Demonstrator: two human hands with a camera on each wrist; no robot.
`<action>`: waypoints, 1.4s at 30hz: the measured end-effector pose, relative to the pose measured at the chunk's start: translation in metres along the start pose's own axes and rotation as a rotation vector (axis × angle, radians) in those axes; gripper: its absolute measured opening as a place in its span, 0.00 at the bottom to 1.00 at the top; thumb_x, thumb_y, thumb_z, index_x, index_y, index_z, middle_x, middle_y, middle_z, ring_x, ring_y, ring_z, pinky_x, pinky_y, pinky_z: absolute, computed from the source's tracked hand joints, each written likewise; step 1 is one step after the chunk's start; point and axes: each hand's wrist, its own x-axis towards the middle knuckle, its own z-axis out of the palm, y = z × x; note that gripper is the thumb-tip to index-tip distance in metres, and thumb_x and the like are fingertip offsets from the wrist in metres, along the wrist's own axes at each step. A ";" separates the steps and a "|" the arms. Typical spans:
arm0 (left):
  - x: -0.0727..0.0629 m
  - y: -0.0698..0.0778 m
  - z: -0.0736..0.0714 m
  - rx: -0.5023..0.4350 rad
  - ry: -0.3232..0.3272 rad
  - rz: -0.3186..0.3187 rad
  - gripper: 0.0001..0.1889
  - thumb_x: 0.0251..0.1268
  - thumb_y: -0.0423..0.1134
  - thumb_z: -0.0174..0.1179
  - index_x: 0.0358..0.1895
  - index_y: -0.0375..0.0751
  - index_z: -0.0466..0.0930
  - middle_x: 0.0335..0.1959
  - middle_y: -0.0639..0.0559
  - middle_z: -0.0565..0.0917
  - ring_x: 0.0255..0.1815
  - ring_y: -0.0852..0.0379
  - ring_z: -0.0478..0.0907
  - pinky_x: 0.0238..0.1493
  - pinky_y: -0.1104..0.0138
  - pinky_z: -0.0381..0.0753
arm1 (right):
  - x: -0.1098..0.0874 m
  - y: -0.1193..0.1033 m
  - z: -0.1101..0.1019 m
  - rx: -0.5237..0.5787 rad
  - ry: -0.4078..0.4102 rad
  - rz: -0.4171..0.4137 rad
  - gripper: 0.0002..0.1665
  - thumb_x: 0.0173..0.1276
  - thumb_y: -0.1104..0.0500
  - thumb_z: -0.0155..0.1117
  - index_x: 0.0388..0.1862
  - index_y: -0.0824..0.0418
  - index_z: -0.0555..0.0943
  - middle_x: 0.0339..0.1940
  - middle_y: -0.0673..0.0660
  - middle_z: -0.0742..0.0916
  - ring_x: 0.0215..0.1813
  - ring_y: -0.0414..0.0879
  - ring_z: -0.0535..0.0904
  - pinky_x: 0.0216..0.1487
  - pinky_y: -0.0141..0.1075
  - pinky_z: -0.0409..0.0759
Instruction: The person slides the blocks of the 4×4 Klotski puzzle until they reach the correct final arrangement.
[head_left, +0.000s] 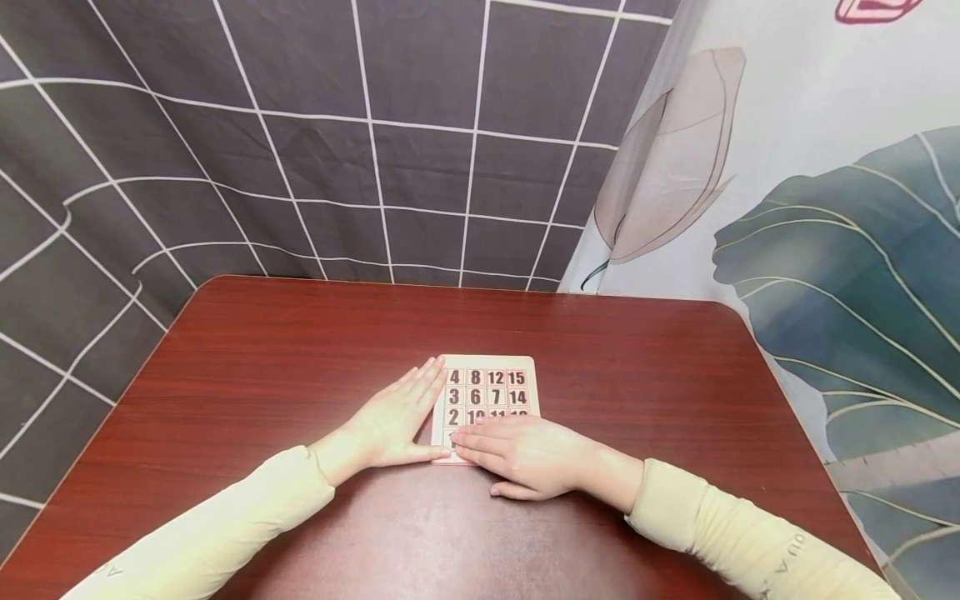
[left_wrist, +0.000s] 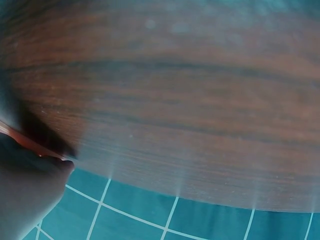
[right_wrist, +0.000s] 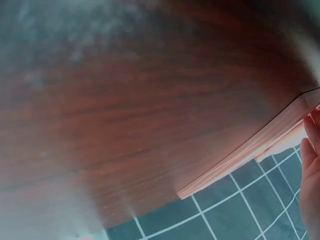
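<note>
A wooden number slide puzzle [head_left: 491,363] lies flat on the table, its printed tiles set in a pale frame. Its upper rows read 4, 8, 12, 15 and 3, 6, 7, 14. My left hand [head_left: 393,421] rests along the puzzle's left side, fingers straight, thumb spread at the near-left corner. Across the lower rows lies my right hand [head_left: 525,454], its extended fingers touching the tiles and hiding most of the bottom row. In the right wrist view the puzzle's side edge [right_wrist: 235,159] runs toward my right fingers [right_wrist: 312,167]. Only a dark part of my left hand [left_wrist: 30,192] appears in the left wrist view.
The reddish-brown table [head_left: 300,333] extends around the puzzle on all sides. Behind it hangs a dark grey cloth with white grid lines [head_left: 420,167]. A white curtain with large leaf prints [head_left: 840,275] hangs at the right.
</note>
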 end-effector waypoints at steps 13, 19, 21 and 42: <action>0.001 -0.001 -0.001 -0.011 -0.021 -0.005 0.58 0.65 0.69 0.64 0.82 0.23 0.56 0.86 0.29 0.56 0.87 0.36 0.56 0.86 0.50 0.63 | -0.015 -0.001 -0.011 -0.005 0.002 0.002 0.34 0.76 0.45 0.65 0.72 0.64 0.79 0.73 0.59 0.83 0.76 0.49 0.79 0.78 0.41 0.77; 0.001 -0.001 -0.001 -0.004 -0.016 -0.004 0.59 0.65 0.69 0.64 0.82 0.23 0.56 0.85 0.29 0.56 0.87 0.36 0.56 0.86 0.50 0.63 | -0.026 -0.001 -0.010 -0.006 0.013 0.015 0.35 0.76 0.44 0.65 0.73 0.65 0.79 0.73 0.58 0.83 0.75 0.50 0.79 0.77 0.41 0.77; 0.001 0.000 -0.001 -0.003 -0.017 -0.004 0.59 0.65 0.69 0.64 0.82 0.23 0.56 0.85 0.29 0.56 0.87 0.36 0.56 0.86 0.50 0.63 | -0.026 0.000 -0.008 -0.005 0.020 0.015 0.36 0.75 0.44 0.65 0.73 0.65 0.78 0.73 0.58 0.83 0.75 0.49 0.79 0.77 0.41 0.78; 0.000 0.000 -0.002 -0.015 -0.019 -0.001 0.57 0.67 0.68 0.64 0.81 0.23 0.56 0.85 0.29 0.56 0.87 0.36 0.57 0.85 0.49 0.64 | 0.004 0.019 0.003 0.014 -0.005 0.078 0.35 0.77 0.45 0.64 0.74 0.65 0.77 0.73 0.58 0.84 0.75 0.49 0.80 0.78 0.41 0.76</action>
